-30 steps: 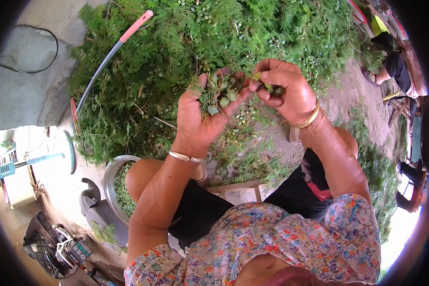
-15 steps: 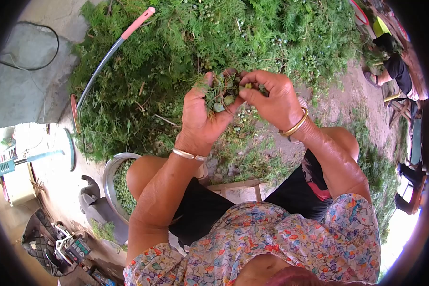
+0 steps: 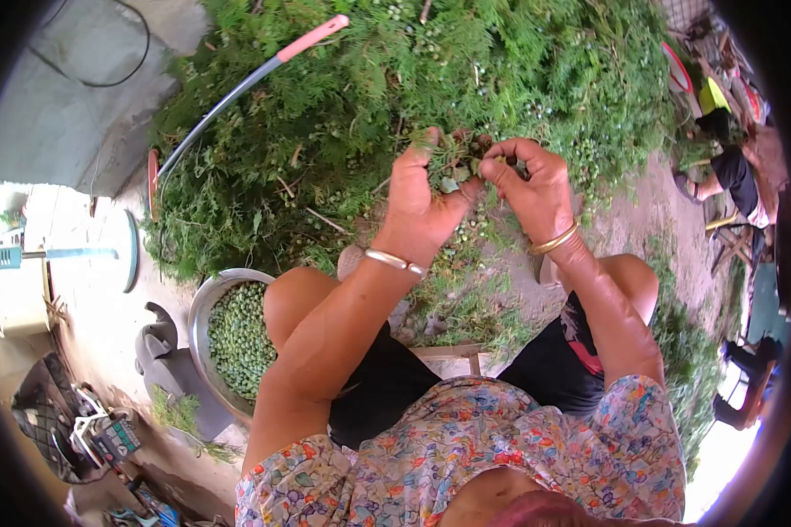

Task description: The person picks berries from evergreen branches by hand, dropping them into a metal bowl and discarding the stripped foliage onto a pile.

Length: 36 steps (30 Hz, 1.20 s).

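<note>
Outdoors, bare ground (image 3: 642, 202) is covered by a large heap of green branches (image 3: 369, 97). A metal bowl (image 3: 204, 307) beside the knee is already well filled with green pods. A sprig (image 3: 448, 167) is cupped in the left hand (image 3: 422, 198); the right hand (image 3: 536, 189) is pinched on it, much unpicked.

Rural yard — cut greenery heap (image 3: 431, 79), dirt ground (image 3: 642, 211)
</note>
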Each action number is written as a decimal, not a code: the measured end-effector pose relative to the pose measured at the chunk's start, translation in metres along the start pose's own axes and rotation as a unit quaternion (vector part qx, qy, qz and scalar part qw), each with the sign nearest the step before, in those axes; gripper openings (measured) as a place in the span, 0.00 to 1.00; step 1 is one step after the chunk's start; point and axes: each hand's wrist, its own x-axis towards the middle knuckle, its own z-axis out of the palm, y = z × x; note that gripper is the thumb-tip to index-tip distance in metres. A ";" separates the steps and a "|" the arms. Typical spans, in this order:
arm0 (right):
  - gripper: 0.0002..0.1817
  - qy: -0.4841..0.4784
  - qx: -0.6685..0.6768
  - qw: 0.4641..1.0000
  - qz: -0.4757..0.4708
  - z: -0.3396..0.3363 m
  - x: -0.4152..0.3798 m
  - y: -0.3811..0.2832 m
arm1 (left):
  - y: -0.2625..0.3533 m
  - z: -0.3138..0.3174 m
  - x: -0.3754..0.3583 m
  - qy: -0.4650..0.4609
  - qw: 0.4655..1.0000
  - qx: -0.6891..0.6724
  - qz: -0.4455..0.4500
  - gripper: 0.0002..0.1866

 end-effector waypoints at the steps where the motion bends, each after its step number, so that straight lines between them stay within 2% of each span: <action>1: 0.09 -0.006 -0.003 1.000 -0.009 0.005 -0.001 -0.005 | 0.003 0.001 0.000 -0.016 1.000 -0.009 0.001 0.17; 3: 0.10 0.018 -0.027 0.994 -0.100 0.019 -0.002 -0.009 | 0.005 0.004 -0.002 -0.024 0.999 -0.029 0.003 0.15; 4: 0.11 0.015 -0.029 0.996 -0.088 0.023 -0.002 -0.010 | 0.005 0.006 -0.003 -0.008 0.999 -0.034 0.020 0.14; 6: 0.12 0.020 -0.121 0.980 -0.156 0.027 0.004 -0.009 | 0.010 0.010 -0.007 -0.001 0.998 -0.042 0.057 0.10; 9: 0.11 -0.020 -0.062 0.998 -0.017 0.031 0.004 -0.039 | 0.018 0.007 -0.010 -0.024 0.994 -0.081 0.063 0.09; 10: 0.11 -0.030 -0.048 0.997 0.045 0.029 0.003 -0.049 | 0.021 0.011 -0.015 0.000 0.993 -0.085 0.076 0.09; 11: 0.13 -0.060 0.098 0.990 0.086 0.021 0.009 -0.042 | 0.024 0.015 -0.019 0.021 0.992 -0.091 0.084 0.09; 12: 0.14 -0.087 0.237 0.959 0.131 0.016 0.014 -0.039 | 0.027 0.017 -0.021 0.025 0.990 -0.096 0.103 0.09; 13: 0.14 -0.105 0.237 0.957 0.130 0.018 0.011 -0.051 | 0.030 0.019 -0.023 0.010 0.991 -0.097 0.090 0.08; 15: 0.16 -0.137 0.466 0.857 0.172 0.017 0.010 -0.084 | 0.035 0.020 -0.027 -0.004 0.991 -0.106 0.087 0.08; 17: 0.19 -0.186 0.476 0.841 0.177 0.041 0.003 -0.124 | 0.040 0.023 -0.032 0.036 0.991 -0.049 0.117 0.08; 18: 0.21 -0.223 0.489 0.824 0.179 0.059 -0.006 -0.147 | 0.041 0.026 -0.036 0.034 0.989 -0.073 0.123 0.08; 20: 0.25 -0.232 0.443 0.848 0.174 0.113 -0.044 -0.205 | 0.043 0.027 -0.042 0.031 0.987 -0.067 0.141 0.09; 21: 0.30 -0.314 0.438 0.833 0.127 0.135 -0.058 -0.216 | 0.044 0.028 -0.046 0.031 0.987 -0.057 0.150 0.09; 22: 0.33 -0.388 0.486 0.769 0.148 0.157 -0.067 -0.230 | 0.046 0.028 -0.050 0.032 0.986 -0.047 0.158 0.09; 24: 0.36 -0.401 0.474 0.778 0.103 0.199 -0.076 -0.220 | 0.049 0.028 -0.055 0.036 0.985 -0.025 0.169 0.10; 27: 0.37 -0.414 0.442 0.788 0.109 0.225 -0.088 -0.240 | 0.054 0.029 -0.064 0.041 0.982 0.016 0.182 0.11; 28: 0.38 -0.420 0.474 0.758 0.155 0.224 -0.089 -0.242 | 0.056 0.029 -0.067 0.043 0.981 0.031 0.187 0.11; 29: 0.38 -0.421 0.475 0.757 0.156 0.220 -0.087 -0.239 | 0.057 0.029 -0.070 0.045 0.980 0.045 0.190 0.11; 32: 0.35 -0.439 0.427 0.785 0.096 0.186 -0.076 -0.215 | 0.062 0.028 -0.075 0.038 0.977 0.091 0.187 0.12; 34: 0.30 -0.353 0.314 0.881 -0.020 0.145 -0.065 -0.195 | 0.068 0.025 -0.075 -0.012 0.981 0.121 0.148 0.12; 35: 0.30 -0.319 0.297 0.900 -0.029 0.124 -0.060 -0.183 | 0.071 0.023 -0.073 -0.044 0.982 0.136 0.122 0.13; 36: 0.23 -0.257 0.330 0.908 -0.002 0.103 -0.056 -0.169 | 0.074 0.021 -0.071 -0.074 0.981 0.150 0.094 0.13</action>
